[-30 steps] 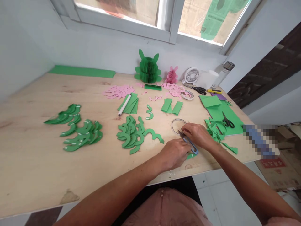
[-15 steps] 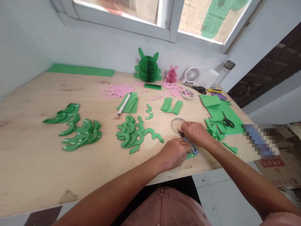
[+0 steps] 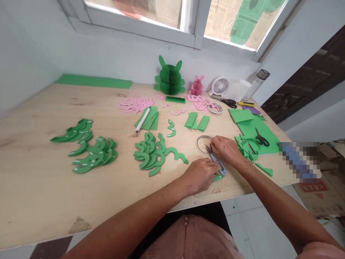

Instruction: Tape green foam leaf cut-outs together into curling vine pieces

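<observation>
My left hand (image 3: 201,174) is closed around a pair of blue-handled thread snips (image 3: 221,167), whose blades point up and left toward a roll of clear tape (image 3: 197,144). Under its fingers, a small green paper piece with a white strip (image 3: 219,177) pokes out. My right hand (image 3: 225,149) pinches at the right edge of the tape roll; its fingertips are partly hidden. A wavy green paper cutout (image 3: 176,154) lies left of the hands, beside a heap of similar cutouts (image 3: 149,153). Another heap with white strips (image 3: 94,154) is farther left.
Green scraps (image 3: 246,148) and black-handled scissors (image 3: 261,138) lie right of my right hand. Behind are folded green cards (image 3: 203,123), a white marker (image 3: 142,119), pink cutouts (image 3: 136,104), a green honeycomb paper figure (image 3: 170,79), a small fan (image 3: 219,86) and a bottle (image 3: 257,84).
My right hand has shifted slightly right at the tape roll. The snips have turned a little, and their blades now show more clearly and stand apart. My left hand stays nearly in place.
</observation>
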A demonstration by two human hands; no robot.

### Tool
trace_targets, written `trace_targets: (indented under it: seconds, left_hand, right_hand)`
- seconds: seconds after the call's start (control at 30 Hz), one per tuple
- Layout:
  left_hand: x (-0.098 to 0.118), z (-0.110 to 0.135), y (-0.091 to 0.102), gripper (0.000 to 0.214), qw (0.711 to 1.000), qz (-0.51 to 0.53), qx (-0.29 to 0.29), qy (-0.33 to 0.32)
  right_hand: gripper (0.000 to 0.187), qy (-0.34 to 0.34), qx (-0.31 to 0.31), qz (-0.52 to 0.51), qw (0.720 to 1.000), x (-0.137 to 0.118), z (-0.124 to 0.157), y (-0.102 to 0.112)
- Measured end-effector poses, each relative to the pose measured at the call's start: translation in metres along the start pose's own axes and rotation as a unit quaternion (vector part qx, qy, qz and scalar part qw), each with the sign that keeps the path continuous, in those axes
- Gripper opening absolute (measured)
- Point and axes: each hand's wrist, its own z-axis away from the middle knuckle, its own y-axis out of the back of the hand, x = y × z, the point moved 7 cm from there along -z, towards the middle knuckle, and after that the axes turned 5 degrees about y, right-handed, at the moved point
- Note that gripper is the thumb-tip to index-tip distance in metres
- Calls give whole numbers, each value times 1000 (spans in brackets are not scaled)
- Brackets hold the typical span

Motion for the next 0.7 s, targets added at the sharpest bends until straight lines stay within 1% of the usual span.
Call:
trace_targets:
  seconds: [0.1, 0.17, 0.2, 0.23, 0.27, 0.33, 0.37, 0.43, 0.5, 0.53, 0.6, 0.67, 0.7]
  left_hand:
    - [0, 0, 0, 22, 1000, -5, -3, 0]
    - [0, 0, 0, 23, 1000, -5, -1, -2]
    - [1, 1, 0, 23, 1000, -4, -1, -4]
    - [1, 1, 1, 24, 1000, -3, -1, -6]
    - [2, 1, 1, 24, 1000, 0, -2, -8]
    - [2, 1, 2, 23, 1000, 12, -1, -8]
    - [1, 1, 4, 23, 1000, 24, 1, -6]
    - [0, 2, 9, 22, 998, 57, 7, -2]
    - [-5, 1, 14, 22, 995, 95, 12, 18]
    - [-9, 1, 16, 22, 992, 115, 13, 41]
    - [-20, 1, 21, 19, 981, 164, 14, 101]
    - [-29, 2, 25, 17, 957, 244, 18, 153]
    - [-33, 2, 28, 18, 940, 295, 23, 170]
  right_hand:
    - [19, -35, 41, -36, 998, 13, -1, 5]
    - [16, -64, 84, -124, 987, 24, -2, 9]
    - [15, -79, 103, -197, 972, 28, -1, 9]
    - [14, -95, 117, -286, 946, 32, -1, 8]
    - [15, -109, 128, -380, 910, 33, -1, 7]
    - [19, -127, 134, -550, 814, 29, 0, 2]
    - [21, -132, 132, -615, 766, 25, 0, 1]
    - [24, -142, 121, -707, 682, 13, 0, -1]
    - [25, -148, 110, -768, 613, 3, 0, -2]
    - [25, -148, 108, -791, 584, -1, -1, -3]
    - [24, -144, 105, -822, 540, -5, -2, -4]
    - [23, -142, 98, -844, 508, -7, -5, -6]
    - [23, -142, 94, -852, 495, -8, -6, -7]
